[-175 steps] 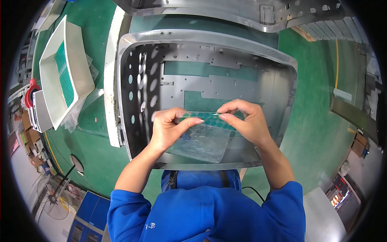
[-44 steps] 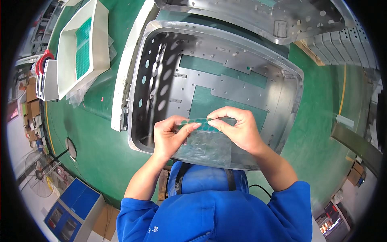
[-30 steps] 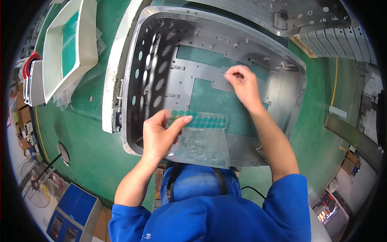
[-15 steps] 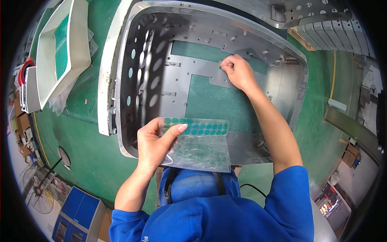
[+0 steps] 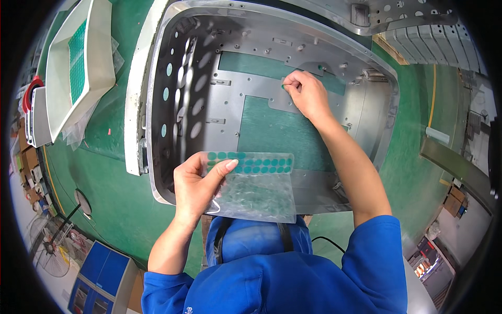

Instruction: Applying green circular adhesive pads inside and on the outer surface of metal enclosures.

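My left hand [image 5: 196, 183] pinches the left end of a clear sheet of round green stickers [image 5: 266, 166] between thumb and fingers. Rows of green dots run along its upper part; the lower part is bare, wrinkled film. My right hand [image 5: 307, 91] reaches over a grey metal housing [image 5: 225, 104] with its fingers pinched together. A small green round sticker [image 5: 284, 86] shows at the fingertips, close above the housing's inner panel. Whether it touches the metal I cannot tell. The panel has rectangular cutouts, small studs and holes, and green floor shows through the cutouts.
A white bin [image 5: 99, 68] holding a green sheet [image 5: 77, 60] stands to the left, plastic film beside it. Stacked metal parts [image 5: 439, 47] lie at the far right. A fan [image 5: 49, 246] and a blue cabinet [image 5: 102, 272] stand at the lower left.
The housing and the sticker sheet have shifted slightly left in view. My right hand keeps its pinch over nearly the same spot; my left hand still holds the sheet.
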Demonstrator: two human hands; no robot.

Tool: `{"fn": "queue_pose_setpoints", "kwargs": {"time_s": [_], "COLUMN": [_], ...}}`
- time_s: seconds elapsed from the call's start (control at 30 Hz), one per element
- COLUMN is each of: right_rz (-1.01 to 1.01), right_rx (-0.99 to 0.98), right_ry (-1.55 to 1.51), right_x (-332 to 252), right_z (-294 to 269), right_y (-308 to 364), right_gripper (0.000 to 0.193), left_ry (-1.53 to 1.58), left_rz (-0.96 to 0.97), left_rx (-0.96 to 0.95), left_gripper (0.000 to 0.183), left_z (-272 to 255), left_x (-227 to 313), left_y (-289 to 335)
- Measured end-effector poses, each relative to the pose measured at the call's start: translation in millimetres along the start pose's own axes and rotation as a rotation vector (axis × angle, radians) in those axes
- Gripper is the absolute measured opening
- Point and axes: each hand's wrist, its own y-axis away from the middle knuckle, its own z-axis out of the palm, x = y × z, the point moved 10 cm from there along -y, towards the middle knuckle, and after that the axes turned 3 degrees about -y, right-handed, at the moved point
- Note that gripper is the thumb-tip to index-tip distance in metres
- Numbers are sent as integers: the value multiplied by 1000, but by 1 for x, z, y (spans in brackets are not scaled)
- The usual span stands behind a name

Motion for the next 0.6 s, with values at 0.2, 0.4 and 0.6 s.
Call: {"fn": "queue_pose_setpoints", "kwargs": {"time_s": [0.2,0.4,0.6], "right_rz": [197,-142,-207], "right_rx": [-116,-396,-469], "right_ry": [70,-660,-574], "right_x": [20,-81,-132], "right_z": [-1,-10,-25], "right_y": [-17,38,97], "right_gripper": [24,21,10], "left_ry": [28,147,0], "left_rz": [-2,132,261], "left_rx": [-6,-29,-85], "left_gripper": [17,8,9], "left_z": [-2,0,21], "left_x": [3,16,39], "left_y": [0,7,12]}}
